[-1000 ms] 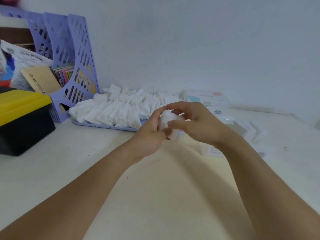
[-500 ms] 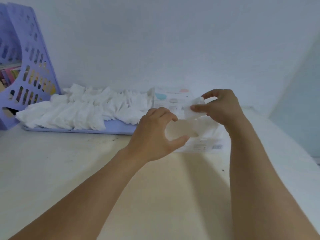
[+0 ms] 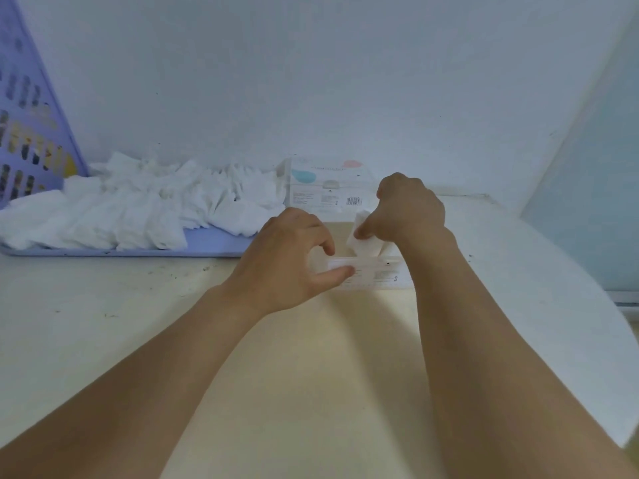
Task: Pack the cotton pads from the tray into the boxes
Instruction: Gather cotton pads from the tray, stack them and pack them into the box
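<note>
A lilac tray at the back left holds a heap of white cotton pads. In front of me lies a clear plastic box with printed labels. My left hand grips the box's near left edge between thumb and fingers. My right hand pinches a small stack of white cotton pads and holds it down into the top of this box. A second clear box with a barcode stands behind, against the wall.
A lilac perforated file rack stands at the far left beside the tray. The cream tabletop curves away on the right, with a pale panel beyond its edge. The white wall is close behind the boxes.
My right hand has moved down with the pads from above the box into its opening. My left hand has closed on the box's edge. The view shifted slightly right.
</note>
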Demonstrator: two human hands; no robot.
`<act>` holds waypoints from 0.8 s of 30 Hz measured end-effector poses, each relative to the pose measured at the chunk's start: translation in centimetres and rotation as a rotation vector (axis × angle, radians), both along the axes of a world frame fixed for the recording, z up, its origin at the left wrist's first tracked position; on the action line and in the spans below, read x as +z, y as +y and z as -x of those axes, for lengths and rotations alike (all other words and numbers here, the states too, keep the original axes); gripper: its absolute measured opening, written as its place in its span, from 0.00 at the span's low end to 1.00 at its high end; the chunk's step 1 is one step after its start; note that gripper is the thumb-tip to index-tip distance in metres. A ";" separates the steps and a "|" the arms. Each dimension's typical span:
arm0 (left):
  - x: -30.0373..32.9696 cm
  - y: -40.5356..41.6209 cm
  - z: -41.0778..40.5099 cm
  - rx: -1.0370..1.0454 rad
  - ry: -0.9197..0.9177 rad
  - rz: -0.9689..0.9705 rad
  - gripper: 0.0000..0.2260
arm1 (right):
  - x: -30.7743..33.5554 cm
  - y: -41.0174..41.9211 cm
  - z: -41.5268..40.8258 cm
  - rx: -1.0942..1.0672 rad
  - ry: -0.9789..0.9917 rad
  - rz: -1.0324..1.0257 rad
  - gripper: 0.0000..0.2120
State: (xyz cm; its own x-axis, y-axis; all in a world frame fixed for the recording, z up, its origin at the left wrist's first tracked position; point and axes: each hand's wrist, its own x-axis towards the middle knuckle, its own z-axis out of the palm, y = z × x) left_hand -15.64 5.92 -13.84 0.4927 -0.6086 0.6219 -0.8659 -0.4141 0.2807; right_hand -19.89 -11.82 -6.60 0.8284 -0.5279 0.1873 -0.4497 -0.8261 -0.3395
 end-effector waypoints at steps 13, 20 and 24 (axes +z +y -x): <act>-0.1 0.1 0.0 -0.024 0.045 0.055 0.16 | -1.4 -1.3 -1.2 -0.112 -0.025 0.096 0.22; -0.2 0.2 0.0 -0.035 0.044 0.064 0.16 | -1.9 -0.8 -1.4 -0.123 0.138 0.034 0.45; -0.2 0.2 0.0 -0.035 0.052 0.070 0.16 | -2.4 -0.7 -1.6 -0.079 0.195 0.043 0.41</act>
State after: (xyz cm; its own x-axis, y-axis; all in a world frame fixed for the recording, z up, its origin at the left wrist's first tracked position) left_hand -15.67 6.16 -14.06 0.5051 -0.5816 0.6376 -0.8627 -0.3620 0.3532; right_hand -18.30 -12.47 -9.01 0.8074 -0.5878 0.0515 -0.5676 -0.7975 -0.2046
